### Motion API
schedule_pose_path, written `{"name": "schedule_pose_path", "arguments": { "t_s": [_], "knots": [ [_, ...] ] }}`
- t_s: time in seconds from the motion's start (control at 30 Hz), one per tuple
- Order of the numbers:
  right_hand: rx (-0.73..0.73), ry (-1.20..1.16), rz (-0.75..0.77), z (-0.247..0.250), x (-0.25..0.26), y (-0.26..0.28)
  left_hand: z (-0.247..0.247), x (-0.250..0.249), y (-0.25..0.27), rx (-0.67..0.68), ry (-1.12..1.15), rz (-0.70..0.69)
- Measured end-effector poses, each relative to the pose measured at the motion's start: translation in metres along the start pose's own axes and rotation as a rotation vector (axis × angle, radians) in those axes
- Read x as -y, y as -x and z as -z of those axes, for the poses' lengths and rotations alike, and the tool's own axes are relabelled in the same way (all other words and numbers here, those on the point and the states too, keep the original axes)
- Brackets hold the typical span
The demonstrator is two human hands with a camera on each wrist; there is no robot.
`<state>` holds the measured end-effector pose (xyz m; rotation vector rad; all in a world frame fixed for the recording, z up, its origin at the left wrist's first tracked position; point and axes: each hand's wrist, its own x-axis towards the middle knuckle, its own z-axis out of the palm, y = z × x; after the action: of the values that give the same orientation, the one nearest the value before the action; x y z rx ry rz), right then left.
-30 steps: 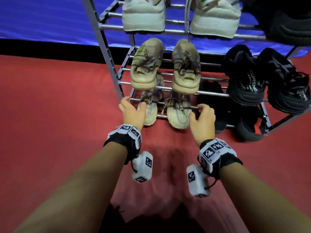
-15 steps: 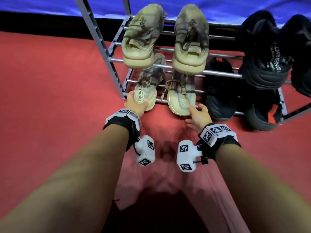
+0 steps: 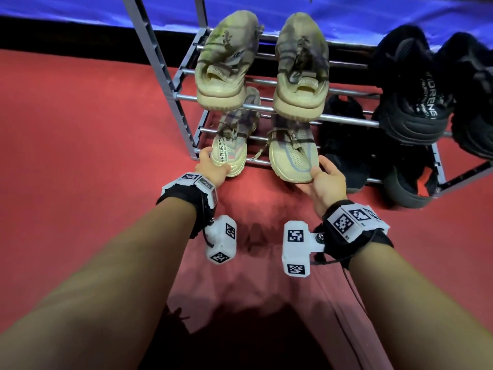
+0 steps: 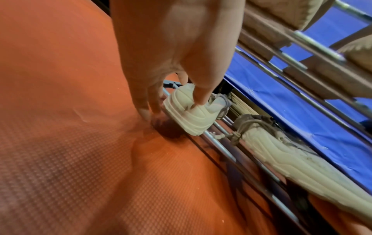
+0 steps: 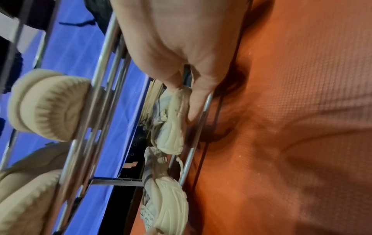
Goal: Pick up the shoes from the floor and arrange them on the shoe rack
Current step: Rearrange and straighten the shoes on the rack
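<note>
On the lowest tier of the grey metal shoe rack [image 3: 160, 62] lie two beige knit shoes. The left beige shoe [image 3: 230, 153] has its heel toward me. My left hand [image 3: 213, 164] grips that heel, thumb on the sole rim and fingers beneath; the left wrist view shows the hand [image 4: 177, 105] on the heel [image 4: 191, 114]. The right beige shoe [image 3: 290, 158] points its toe at me. My right hand [image 3: 318, 170] pinches the toe with the thumb on top, which is also plain in the right wrist view, hand [image 5: 183, 98] on toe [image 5: 173, 127].
A second beige pair [image 3: 224, 62] sits on the tier above, heels out. Black shoes [image 3: 410, 100] fill the right of that tier, and more black shoes [image 3: 344, 145] lie on the lowest tier. Red mat floor [image 3: 80, 156] spreads left and in front; a blue sheet [image 3: 66, 9] hangs behind.
Both hands have dropped from above the lowest tier to the near ends of its two beige shoes and taken hold. The head view has tilted down and come closer.
</note>
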<state>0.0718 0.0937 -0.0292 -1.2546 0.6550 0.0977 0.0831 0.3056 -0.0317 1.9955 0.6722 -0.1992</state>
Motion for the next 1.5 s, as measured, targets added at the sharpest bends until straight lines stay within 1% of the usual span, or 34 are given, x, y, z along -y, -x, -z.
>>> {"name": "schedule_pose_path", "arguments": {
  "t_s": [0.1, 0.17, 0.3, 0.43, 0.5, 0.57, 0.6, 0.7, 0.77, 0.87, 0.93, 0.97, 1.03, 1.1, 1.17, 1.3, 1.33, 1.4, 1.43, 1.5],
  "knots": [
    [0.004, 0.03, 0.05, 0.019, 0.005, 0.018, 0.003, -0.01, 0.014, -0.118, -0.14, -0.035],
    [-0.008, 0.038, 0.083, 0.033, 0.008, 0.034, 0.005, -0.017, 0.025, -0.118, -0.175, -0.124],
    [0.061, 0.06, 0.08, 0.061, 0.015, 0.059, 0.005, -0.028, 0.043, -0.021, -0.208, -0.327],
    [0.161, 0.181, 0.091, 0.082, 0.034, 0.076, 0.004, -0.038, 0.057, 0.119, -0.391, -0.697],
    [0.23, 0.24, 0.098, 0.092, 0.042, 0.079, 0.004, -0.045, 0.061, 0.205, -0.454, -0.853],
    [0.27, 0.29, 0.085, 0.1, 0.048, 0.079, 0.003, -0.054, 0.064, 0.309, -0.544, -0.945],
    [0.29, 0.305, 0.074, 0.102, 0.051, 0.079, 0.003, -0.059, 0.066, 0.362, -0.609, -0.965],
    [0.346, 0.33, 0.015, 0.104, 0.061, 0.08, 0.006, -0.069, 0.069, 0.498, -0.789, -0.966],
    [0.366, 0.346, -0.015, 0.101, 0.066, 0.08, 0.01, -0.073, 0.067, 0.532, -0.909, -0.972],
    [0.392, 0.36, -0.045, 0.094, 0.07, 0.08, 0.013, -0.072, 0.063, 0.485, -1.151, -1.028],
    [0.394, 0.373, -0.053, 0.086, 0.07, 0.08, 0.014, -0.067, 0.061, 0.432, -1.213, -1.057],
    [0.38, 0.388, -0.048, 0.082, 0.069, 0.079, 0.015, -0.063, 0.059, 0.413, -1.195, -1.063],
    [0.324, 0.4, -0.007, 0.073, 0.069, 0.077, 0.018, -0.057, 0.056, 0.401, -1.088, -1.025],
    [0.234, 0.3, -0.002, 0.065, 0.069, 0.076, 0.021, -0.052, 0.056, 0.39, -0.945, -0.955],
    [0.2, 0.178, -0.04, 0.057, 0.068, 0.077, 0.02, -0.05, 0.059, 0.358, -0.841, -0.844],
    [0.224, 0.21, -0.15, 0.04, 0.05, 0.085, 0.005, -0.045, 0.067, 0.339, -0.616, -0.573],
    [0.248, 0.203, -0.177, 0.034, 0.043, 0.087, -0.001, -0.045, 0.072, 0.342, -0.584, -0.542],
    [0.284, 0.149, -0.179, 0.025, 0.033, 0.091, -0.012, -0.045, 0.086, 0.337, -0.6, -0.535],
    [0.278, 0.097, -0.162, 0.023, 0.031, 0.092, -0.016, -0.044, 0.091, 0.345, -0.613, -0.533],
    [0.24, 0.002, -0.139, 0.024, 0.03, 0.09, -0.019, -0.042, 0.096, 0.419, -0.589, -0.514]
  ]
}}
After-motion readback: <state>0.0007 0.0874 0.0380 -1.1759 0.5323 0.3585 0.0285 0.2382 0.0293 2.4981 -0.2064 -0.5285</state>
